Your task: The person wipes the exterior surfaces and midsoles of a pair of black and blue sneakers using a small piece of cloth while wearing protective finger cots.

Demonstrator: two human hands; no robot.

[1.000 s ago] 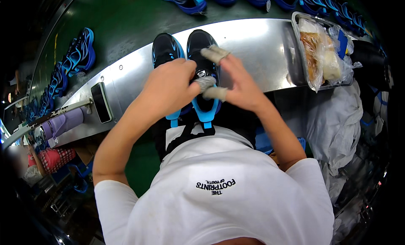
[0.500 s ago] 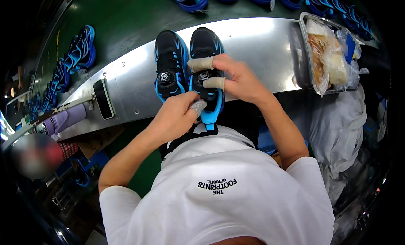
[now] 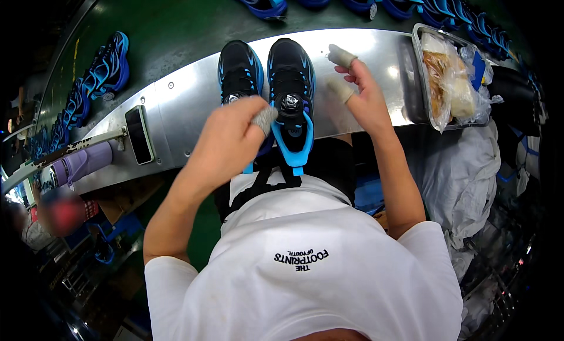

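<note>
A crumpled clear plastic bag (image 3: 449, 85) of yellowish contents fills a metal tray (image 3: 418, 47) at the right end of a curved steel workbench (image 3: 182, 100); a flat dark rectangular device (image 3: 140, 142) lies near its left end. Two black sneakers with bright blue trim (image 3: 276, 88) stand side by side at the bench's middle, long axes running away from the worker, toes toward the far edge, heels overhanging the near edge. The left hand (image 3: 226, 144), fingers curled together, rests on the left shoe's heel. The right hand (image 3: 361, 94), taped fingers spread and holding nothing, hovers just right of the pair over bare steel. More blue shoes (image 3: 106, 68) line the green conveyor beyond.
</note>
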